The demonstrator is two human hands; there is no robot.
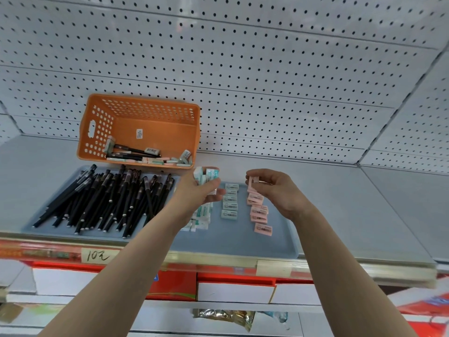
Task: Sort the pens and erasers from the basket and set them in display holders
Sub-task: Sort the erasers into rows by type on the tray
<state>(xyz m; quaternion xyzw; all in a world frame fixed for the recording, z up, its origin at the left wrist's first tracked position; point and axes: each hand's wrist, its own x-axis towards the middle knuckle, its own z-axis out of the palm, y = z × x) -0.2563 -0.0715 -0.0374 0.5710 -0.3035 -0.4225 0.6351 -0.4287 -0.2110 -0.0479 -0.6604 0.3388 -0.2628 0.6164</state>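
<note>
The left forearm is covering much of the nearest eraser row [202, 216] on the tray [279, 239], so its count is not readable. The left hand [201, 190] is reaching forward, fingers curling round a clutch of green erasers [206, 175]. The right hand [274, 188] is hovering above the pink row [258, 211], thumb and fingers pinching one pink eraser [252, 181]. Pens [109, 198] are lying heaped on the tray's left half. The basket [145, 113] (tipped on its side) is holding leftover stock [145, 156] on the shelf [364, 203] behind.
</note>
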